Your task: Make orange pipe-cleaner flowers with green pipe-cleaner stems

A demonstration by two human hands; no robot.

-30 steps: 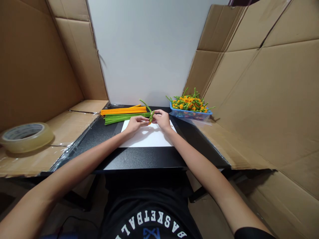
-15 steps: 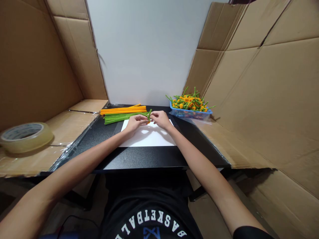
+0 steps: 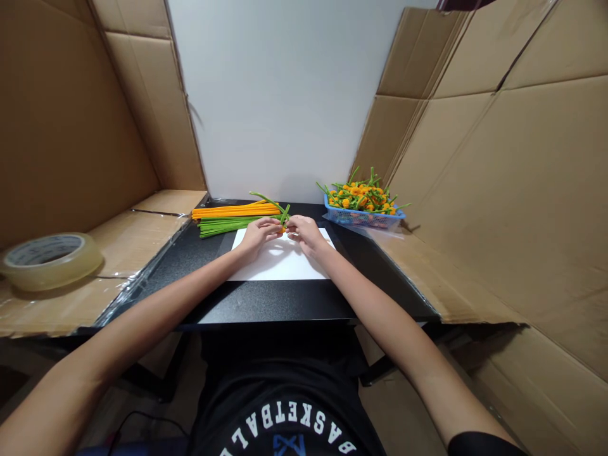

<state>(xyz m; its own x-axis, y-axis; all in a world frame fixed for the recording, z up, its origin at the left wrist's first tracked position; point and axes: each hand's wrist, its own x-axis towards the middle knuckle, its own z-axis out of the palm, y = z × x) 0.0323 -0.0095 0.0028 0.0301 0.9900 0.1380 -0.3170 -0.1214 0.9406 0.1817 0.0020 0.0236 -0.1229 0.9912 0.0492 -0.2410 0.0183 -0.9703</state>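
Observation:
Both hands meet over a sheet of white paper (image 3: 280, 265) on the black table. Between my fingertips is a small pipe-cleaner flower, with an orange head (image 3: 283, 230) and green pipe-cleaner stems (image 3: 285, 214) rising above it. My left hand (image 3: 259, 238) pinches it from the left. From the right, my right hand (image 3: 306, 233) closes its thumb and fingers on it. One long green end reaches up and left over the bundles. Fingers partly hide the orange head. Just left of the hands lie orange pipe cleaners (image 3: 228, 211) and green pipe cleaners (image 3: 221, 226).
A blue basket (image 3: 365, 218) heaped with orange and green pipe-cleaner flowers (image 3: 361, 195) stands at the back right, on a clear plastic bag. A roll of clear tape (image 3: 52, 261) rests on cardboard at the left. Cardboard walls (image 3: 513, 177) flank the black table (image 3: 266, 303).
The long green pipe-cleaner end has swung up and now shows above the orange bundle. Both hands stay in nearly the same place, with the right fingers slightly shifted.

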